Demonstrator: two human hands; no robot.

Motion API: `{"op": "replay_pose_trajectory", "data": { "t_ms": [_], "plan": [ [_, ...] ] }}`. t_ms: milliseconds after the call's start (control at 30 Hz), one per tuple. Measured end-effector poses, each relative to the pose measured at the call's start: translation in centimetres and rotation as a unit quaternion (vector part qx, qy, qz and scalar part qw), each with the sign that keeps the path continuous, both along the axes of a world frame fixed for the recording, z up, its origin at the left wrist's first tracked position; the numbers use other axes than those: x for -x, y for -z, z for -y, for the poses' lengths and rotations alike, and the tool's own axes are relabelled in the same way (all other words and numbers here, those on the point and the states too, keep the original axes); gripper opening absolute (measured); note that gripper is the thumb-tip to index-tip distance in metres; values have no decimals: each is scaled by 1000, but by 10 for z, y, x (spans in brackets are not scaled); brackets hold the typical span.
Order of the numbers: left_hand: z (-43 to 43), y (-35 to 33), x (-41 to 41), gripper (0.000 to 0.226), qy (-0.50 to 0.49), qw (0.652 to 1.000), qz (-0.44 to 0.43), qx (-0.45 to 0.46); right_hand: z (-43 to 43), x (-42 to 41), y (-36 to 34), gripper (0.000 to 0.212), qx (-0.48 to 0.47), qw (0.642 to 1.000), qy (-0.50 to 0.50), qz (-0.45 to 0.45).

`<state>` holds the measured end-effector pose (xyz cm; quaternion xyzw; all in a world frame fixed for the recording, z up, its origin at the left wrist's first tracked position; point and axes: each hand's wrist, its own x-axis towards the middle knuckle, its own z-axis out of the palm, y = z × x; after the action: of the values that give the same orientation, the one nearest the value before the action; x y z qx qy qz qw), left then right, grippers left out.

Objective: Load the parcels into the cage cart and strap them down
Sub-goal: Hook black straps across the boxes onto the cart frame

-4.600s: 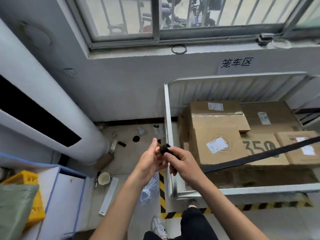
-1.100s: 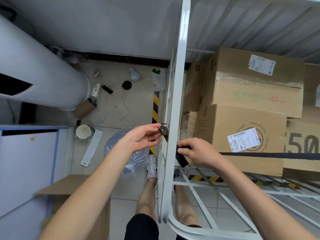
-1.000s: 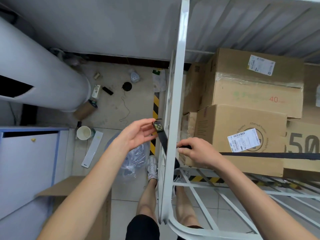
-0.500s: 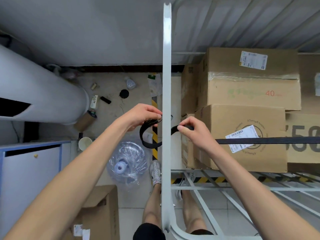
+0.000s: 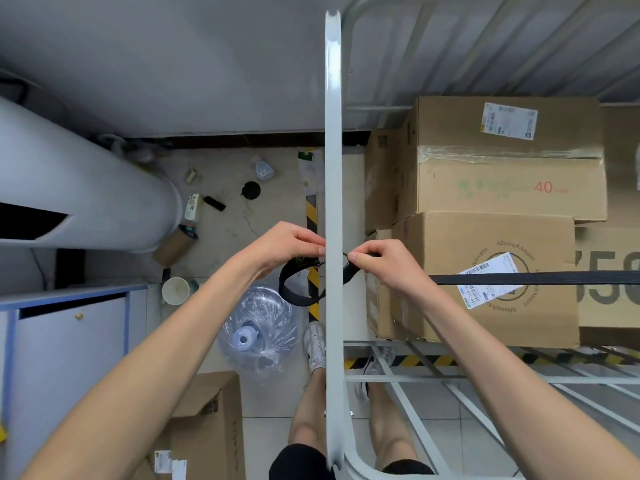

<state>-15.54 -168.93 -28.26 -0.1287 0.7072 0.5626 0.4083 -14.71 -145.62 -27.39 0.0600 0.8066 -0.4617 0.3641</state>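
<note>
A black strap (image 5: 533,278) runs taut from the right edge across the front of the stacked cardboard parcels (image 5: 491,271) inside the white cage cart. Its free end loops around the cart's upright side frame (image 5: 333,202) and hangs in a slack loop (image 5: 294,292) on the left. My left hand (image 5: 287,245) pinches the strap's end with the buckle just left of the frame. My right hand (image 5: 381,263) pinches the strap just right of the frame, in front of the lower parcel.
A large white cylinder (image 5: 86,188) lies at the left. On the floor below are a plastic water jug (image 5: 258,329), a paper cup (image 5: 176,290), small litter, and an open cardboard box (image 5: 204,424). A blue-edged cabinet (image 5: 65,341) stands at lower left. My legs are beside the frame.
Both hands have risen and come close together at the side frame. The strap's end, first held on the near side, now passes around the frame and forms a loop.
</note>
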Motion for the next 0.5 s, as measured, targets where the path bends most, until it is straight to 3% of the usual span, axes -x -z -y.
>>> {"op": "replay_pose_trajectory", "data": {
  "t_ms": [367,500],
  "plan": [
    [4,-20,-17,16,-26,999,-18,4,5,1,-4,17,3,1000,4,5],
    [12,-32,-18,18,39,996,-39,69,-2,2,-6,18,-7,1000,-9,6]
  ]
}}
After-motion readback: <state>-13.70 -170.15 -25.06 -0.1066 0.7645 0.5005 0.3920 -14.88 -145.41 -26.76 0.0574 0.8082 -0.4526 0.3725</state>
